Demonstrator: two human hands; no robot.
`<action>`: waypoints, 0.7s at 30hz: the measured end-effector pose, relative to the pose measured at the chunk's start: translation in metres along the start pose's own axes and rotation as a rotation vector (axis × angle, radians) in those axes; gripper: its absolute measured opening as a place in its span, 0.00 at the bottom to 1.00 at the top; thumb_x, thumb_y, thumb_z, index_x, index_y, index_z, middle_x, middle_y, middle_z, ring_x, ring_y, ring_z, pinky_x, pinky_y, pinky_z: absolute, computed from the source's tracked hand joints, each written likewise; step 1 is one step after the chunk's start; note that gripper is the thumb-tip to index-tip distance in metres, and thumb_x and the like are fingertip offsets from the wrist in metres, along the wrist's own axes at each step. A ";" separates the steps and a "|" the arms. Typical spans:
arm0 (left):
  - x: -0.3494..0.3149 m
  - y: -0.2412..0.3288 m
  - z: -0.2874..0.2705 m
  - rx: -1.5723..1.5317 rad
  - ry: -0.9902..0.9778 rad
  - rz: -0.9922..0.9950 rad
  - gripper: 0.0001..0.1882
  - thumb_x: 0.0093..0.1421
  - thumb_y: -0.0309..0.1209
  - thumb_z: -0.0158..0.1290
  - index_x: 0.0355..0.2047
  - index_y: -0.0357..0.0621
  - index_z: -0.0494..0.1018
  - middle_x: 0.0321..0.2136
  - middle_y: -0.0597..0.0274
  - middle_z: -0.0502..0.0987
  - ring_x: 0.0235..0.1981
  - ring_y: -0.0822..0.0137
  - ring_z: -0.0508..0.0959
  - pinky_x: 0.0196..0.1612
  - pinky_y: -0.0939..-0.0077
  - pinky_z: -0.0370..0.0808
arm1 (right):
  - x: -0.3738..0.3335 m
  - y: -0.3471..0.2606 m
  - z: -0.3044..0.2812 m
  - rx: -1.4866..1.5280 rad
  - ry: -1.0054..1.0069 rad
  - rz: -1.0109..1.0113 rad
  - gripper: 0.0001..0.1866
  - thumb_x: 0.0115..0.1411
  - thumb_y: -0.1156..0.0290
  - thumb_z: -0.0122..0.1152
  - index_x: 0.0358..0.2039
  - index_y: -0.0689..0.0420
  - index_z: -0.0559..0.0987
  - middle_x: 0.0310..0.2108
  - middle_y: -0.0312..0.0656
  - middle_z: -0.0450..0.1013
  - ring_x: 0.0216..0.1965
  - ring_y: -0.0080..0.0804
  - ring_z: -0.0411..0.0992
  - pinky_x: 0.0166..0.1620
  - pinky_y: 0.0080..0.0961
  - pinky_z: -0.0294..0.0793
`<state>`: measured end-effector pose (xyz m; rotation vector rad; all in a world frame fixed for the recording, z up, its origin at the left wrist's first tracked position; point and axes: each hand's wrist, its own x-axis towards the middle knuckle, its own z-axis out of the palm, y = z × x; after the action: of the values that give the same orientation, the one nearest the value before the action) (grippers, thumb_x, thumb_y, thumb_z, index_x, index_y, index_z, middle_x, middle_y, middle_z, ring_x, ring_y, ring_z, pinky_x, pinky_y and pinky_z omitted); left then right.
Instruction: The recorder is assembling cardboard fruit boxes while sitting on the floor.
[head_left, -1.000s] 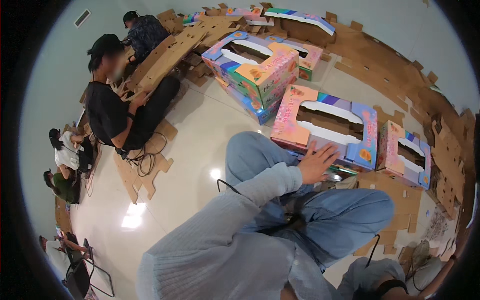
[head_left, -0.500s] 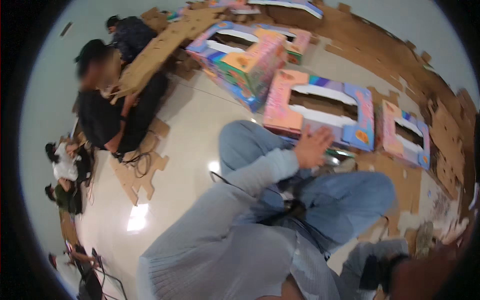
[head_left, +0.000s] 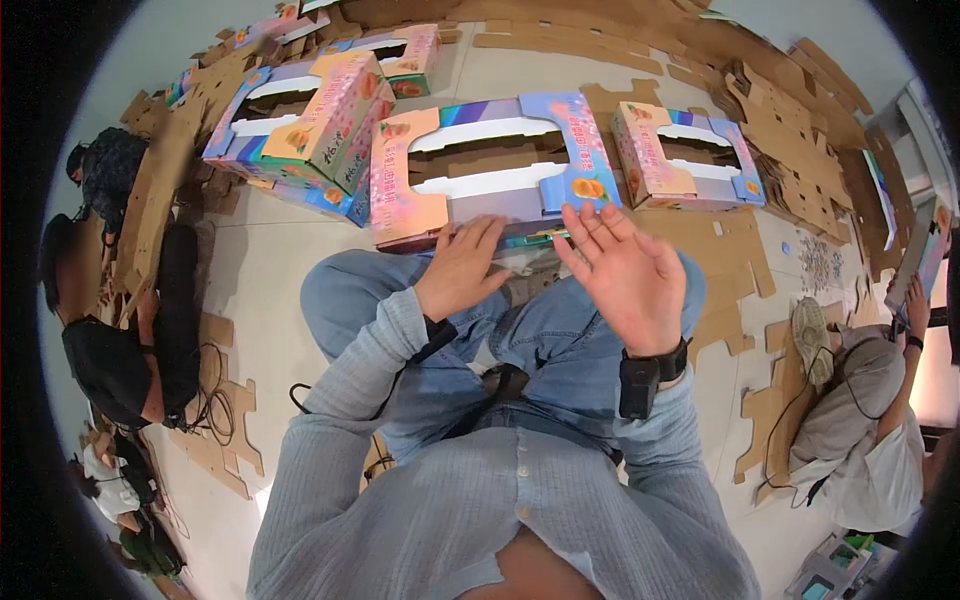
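Note:
A carton (head_left: 408, 216) printed in pink, orange, blue and purple stands in front of my crossed legs. Its top has a large cutout framed by white flaps, and brown cardboard shows inside. My left hand (head_left: 463, 268) rests against the near side of this carton, fingers stretched out. By the carton's near right corner, my right hand (head_left: 632, 285) is raised with the palm showing and fingers apart, holding nothing. A black device is strapped to my right wrist. Under the carton's near edge, between my hands, lies a small green-edged piece I cannot make out.
Similar cartons stand at the left (head_left: 300, 130), behind it (head_left: 408, 62) and at the right (head_left: 690, 158). Flattened cardboard (head_left: 790, 130) piles up at the far right. A person (head_left: 110, 350) sits on the left, another (head_left: 860, 420) on the right. Loose cables (head_left: 215, 400) lie on the floor.
The view has swung right and levelled, so the cartons appear further left. My right hand has come from the blurred lower right to the carton. My left hand has shifted to its near side.

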<state>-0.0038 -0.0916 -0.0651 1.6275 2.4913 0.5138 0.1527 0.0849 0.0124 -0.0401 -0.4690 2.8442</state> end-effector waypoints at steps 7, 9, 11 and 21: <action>-0.003 -0.005 -0.009 0.011 0.076 0.035 0.32 0.56 0.40 0.54 0.59 0.43 0.59 0.54 0.53 0.66 0.59 0.56 0.65 0.59 0.44 0.55 | 0.023 -0.006 -0.031 -0.115 -0.301 -0.061 0.13 0.67 0.61 0.49 0.37 0.57 0.75 0.37 0.40 0.73 0.44 0.30 0.70 0.52 0.30 0.69; -0.002 -0.021 -0.021 0.087 -0.008 0.034 0.32 0.56 0.40 0.55 0.58 0.44 0.61 0.53 0.52 0.69 0.55 0.55 0.68 0.57 0.47 0.58 | 0.027 -0.006 -0.028 -0.453 -0.030 -0.048 0.10 0.66 0.64 0.50 0.39 0.57 0.74 0.39 0.40 0.73 0.45 0.28 0.70 0.51 0.28 0.68; -0.001 -0.049 -0.042 0.079 0.038 0.005 0.32 0.55 0.40 0.56 0.58 0.45 0.62 0.52 0.52 0.70 0.55 0.55 0.68 0.57 0.48 0.59 | 0.027 -0.003 -0.022 -0.951 0.241 -0.131 0.12 0.66 0.65 0.51 0.45 0.58 0.73 0.43 0.39 0.73 0.48 0.27 0.69 0.52 0.28 0.67; 0.038 -0.120 -0.056 0.116 -0.235 -0.048 0.50 0.44 0.58 0.61 0.60 0.38 0.59 0.58 0.45 0.65 0.59 0.50 0.65 0.59 0.52 0.60 | 0.065 0.071 -0.076 -0.582 0.210 0.325 0.16 0.65 0.59 0.53 0.47 0.55 0.73 0.44 0.35 0.73 0.49 0.25 0.69 0.52 0.27 0.67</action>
<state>-0.1390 -0.1130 -0.0513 1.5595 2.4173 0.1634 0.0775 0.0606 -0.0816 -0.5603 -1.3222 2.8435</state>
